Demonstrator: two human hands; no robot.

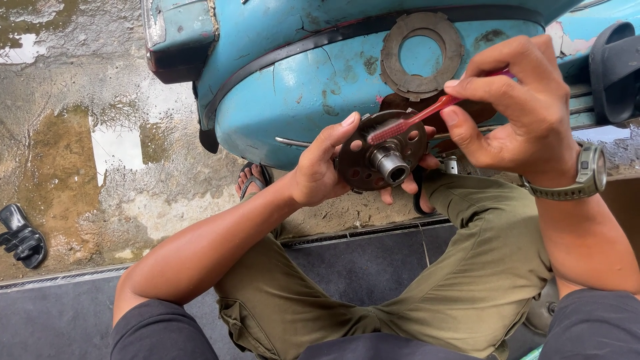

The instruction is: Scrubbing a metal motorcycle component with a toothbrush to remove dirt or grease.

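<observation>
From the head camera I look down on my 2 bare hands working over my lap. My left hand [319, 167] holds a round, dark metal clutch hub [381, 160] from the side and behind, thumb along its upper left edge and fingertips showing under its lower right rim, so the fingers are clamped on the part. The hub faces me, with a ring of small holes in its disc and a short shiny steel sleeve sticking out of its centre. It sits just in front of my knees, between both hands.

My right hand [517, 110] pinches a red toothbrush [417, 119] between thumb and forefinger, the other fingers curled together behind. The brush head lies on the upper face of the hub, touching it, with the handle slanting up to the right.

Just beyond, a worn blue scooter body [300, 80] fills the top of the view, and a flat, rusty friction ring [421, 50] rests against its panel. A green wristwatch [587, 175] sits on my right wrist. I wear olive trousers [467, 280]. A black sandal [22, 239] lies on the wet ground [100, 167] at far left.
</observation>
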